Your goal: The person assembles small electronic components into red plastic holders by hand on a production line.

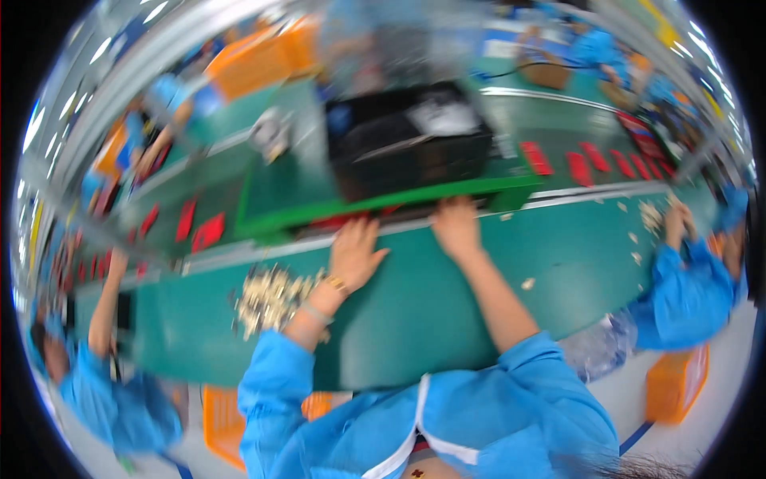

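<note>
Both my arms reach forward across the green tabletop to the metal rail under a raised green shelf [383, 206]. My left hand [355, 251] lies with fingers stretched and thumb apart at the rail, holding nothing visible. To its right, my right hand [457, 227] rests at the same edge, its fingers extended and slightly blurred, with no object showing in it. Red parts [339, 220] show partly in the gap under the shelf near my fingertips; the shelf hides the rest. Left of my left forearm lies a heap of small pale and dark pieces [275, 299].
A black bin [411, 164] with white material stands on the shelf. Red pieces [578, 168] lie along the belt beyond the rail on both sides. Co-workers in blue sit at left [120, 399] and right [690, 291]. Orange crates [678, 383] stand below the table.
</note>
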A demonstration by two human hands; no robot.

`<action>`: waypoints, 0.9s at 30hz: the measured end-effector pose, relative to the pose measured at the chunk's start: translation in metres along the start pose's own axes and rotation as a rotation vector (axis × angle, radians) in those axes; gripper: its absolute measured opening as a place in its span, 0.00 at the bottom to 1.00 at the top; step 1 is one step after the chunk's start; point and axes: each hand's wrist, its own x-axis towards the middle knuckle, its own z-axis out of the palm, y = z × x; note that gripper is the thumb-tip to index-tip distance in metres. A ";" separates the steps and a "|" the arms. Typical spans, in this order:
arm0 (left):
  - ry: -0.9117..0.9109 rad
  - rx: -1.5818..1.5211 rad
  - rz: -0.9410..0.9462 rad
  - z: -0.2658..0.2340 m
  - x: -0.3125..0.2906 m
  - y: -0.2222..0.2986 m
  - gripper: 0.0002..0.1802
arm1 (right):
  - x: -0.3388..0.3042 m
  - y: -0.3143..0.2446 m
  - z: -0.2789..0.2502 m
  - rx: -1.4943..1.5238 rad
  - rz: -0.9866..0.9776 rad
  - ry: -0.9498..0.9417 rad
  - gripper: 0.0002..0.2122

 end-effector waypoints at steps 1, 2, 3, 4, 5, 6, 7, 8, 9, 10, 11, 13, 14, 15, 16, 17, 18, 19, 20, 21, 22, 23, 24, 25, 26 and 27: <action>0.035 0.073 0.002 0.008 0.007 -0.016 0.35 | 0.000 -0.006 0.001 0.047 0.010 0.014 0.24; 0.049 0.169 -0.060 0.023 0.010 -0.038 0.36 | -0.001 -0.015 -0.007 0.069 0.000 0.022 0.26; -0.038 0.194 -0.117 0.030 0.013 -0.059 0.37 | -0.012 -0.017 -0.017 0.126 -0.021 0.002 0.27; -0.129 0.216 -0.180 0.032 0.023 -0.073 0.39 | -0.024 -0.014 -0.028 0.183 -0.049 -0.026 0.27; -0.192 0.082 -0.232 0.026 0.038 -0.081 0.40 | -0.037 -0.003 -0.038 0.151 -0.031 -0.010 0.27; -0.264 -0.051 -0.291 0.017 0.048 -0.085 0.41 | -0.053 0.010 -0.047 0.139 -0.026 -0.042 0.27; -0.308 -0.082 -0.334 0.006 0.052 -0.082 0.42 | -0.067 0.028 -0.059 0.129 -0.022 -0.080 0.27; -0.351 -0.109 -0.391 -0.003 0.051 -0.085 0.43 | -0.080 0.053 -0.076 0.082 0.045 -0.127 0.27; -0.267 -0.043 -0.409 0.008 0.036 -0.102 0.43 | -0.094 0.079 -0.090 0.061 0.159 -0.145 0.26; -0.238 -0.059 -0.387 0.011 0.020 -0.104 0.43 | -0.117 0.112 -0.094 -0.036 0.288 -0.121 0.27; -0.264 -0.070 -0.270 -0.006 0.015 -0.085 0.39 | -0.150 0.154 -0.099 -0.159 0.414 -0.138 0.27; -0.220 -0.559 -0.022 -0.042 -0.024 -0.069 0.36 | -0.207 0.219 -0.120 -0.296 0.682 -0.203 0.29; -0.259 -0.550 -0.021 -0.070 -0.043 -0.057 0.36 | -0.217 0.234 -0.143 -0.412 0.715 -0.171 0.29; -0.290 -0.535 -0.040 -0.092 -0.065 -0.049 0.36 | -0.216 0.243 -0.154 -0.514 0.730 -0.134 0.30; -0.274 -0.527 -0.058 -0.097 -0.083 -0.048 0.36 | -0.214 0.250 -0.156 -0.500 0.712 -0.125 0.30; -0.177 -0.355 -0.174 -0.099 -0.100 -0.047 0.35 | -0.213 0.253 -0.154 -0.451 0.756 -0.122 0.30; -0.081 -0.178 -0.284 -0.099 -0.117 -0.046 0.34 | -0.211 0.257 -0.150 -0.400 0.803 -0.119 0.31; 0.018 -0.137 -0.344 -0.086 -0.132 -0.050 0.34 | -0.199 0.251 -0.146 -0.307 0.695 -0.042 0.31; 0.112 -0.087 -0.389 -0.069 -0.147 -0.061 0.33 | -0.172 0.237 -0.142 -0.192 0.590 -0.026 0.31; 0.052 -0.089 -0.533 -0.056 -0.165 -0.066 0.34 | -0.137 0.223 -0.136 -0.090 0.501 0.002 0.31; 0.050 -0.031 -0.495 -0.041 -0.186 -0.077 0.31 | -0.102 0.207 -0.114 -0.010 0.371 0.051 0.31; 0.214 -0.124 -0.474 -0.030 -0.206 -0.085 0.23 | -0.063 0.187 -0.097 0.047 0.264 0.004 0.31; 0.361 -0.221 -0.576 -0.028 -0.209 -0.075 0.13 | -0.038 0.180 -0.077 0.111 0.163 -0.059 0.30; 0.341 -0.166 -0.553 -0.037 -0.205 -0.069 0.12 | -0.021 0.178 -0.051 0.050 0.155 -0.047 0.29; 0.318 -0.113 -0.533 -0.045 -0.195 -0.065 0.10 | -0.010 0.184 -0.029 -0.013 0.146 -0.038 0.28; 0.356 -0.091 -0.480 -0.051 -0.185 -0.060 0.06 | -0.003 0.195 -0.018 -0.013 0.126 -0.037 0.28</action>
